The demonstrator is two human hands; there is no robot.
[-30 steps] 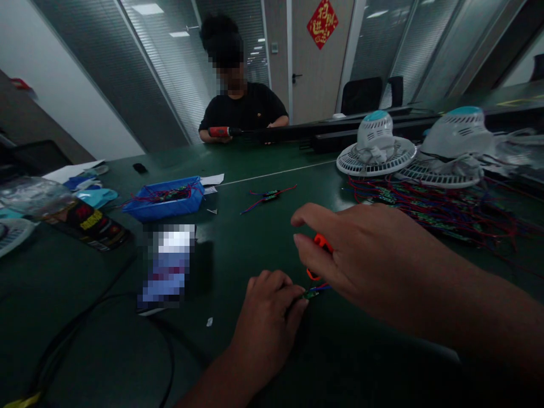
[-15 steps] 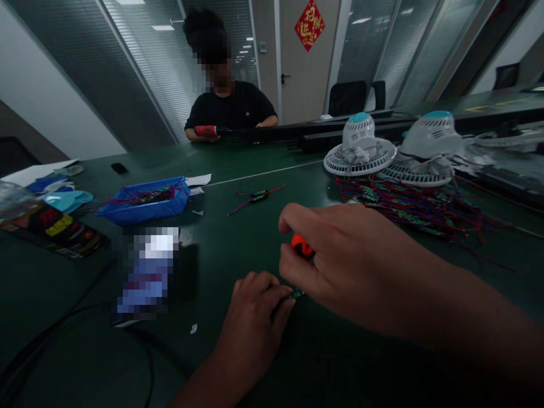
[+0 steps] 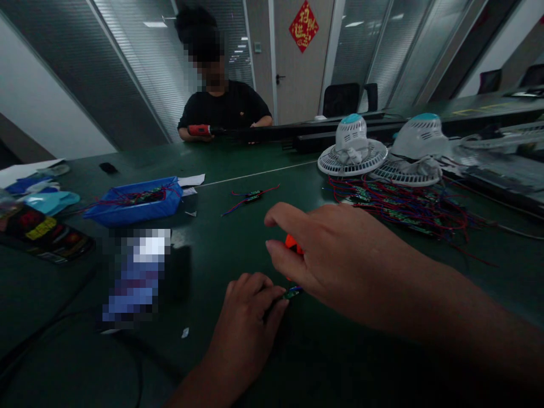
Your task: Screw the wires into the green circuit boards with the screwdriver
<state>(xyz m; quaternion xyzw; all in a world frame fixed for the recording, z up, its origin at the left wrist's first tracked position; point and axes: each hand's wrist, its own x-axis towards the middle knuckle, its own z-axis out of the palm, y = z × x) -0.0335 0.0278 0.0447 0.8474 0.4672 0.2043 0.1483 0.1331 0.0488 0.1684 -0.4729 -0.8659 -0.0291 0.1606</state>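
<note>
Head panned right; fingers (image 3: 273,294) pinch board (image 3: 292,292).

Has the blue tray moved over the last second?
No, the blue tray hasn't visibly moved: judged against the pale table line, it keeps its place; only the view has shifted.

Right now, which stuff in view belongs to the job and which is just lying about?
Job, by the look of it:
green board, pinched in the left hand
orange item at the right hand, mostly hidden
probably the wired boards piled beyond, and the blue bin

Likely just lying about:
bottle
white vented housings
paper scrap
</note>
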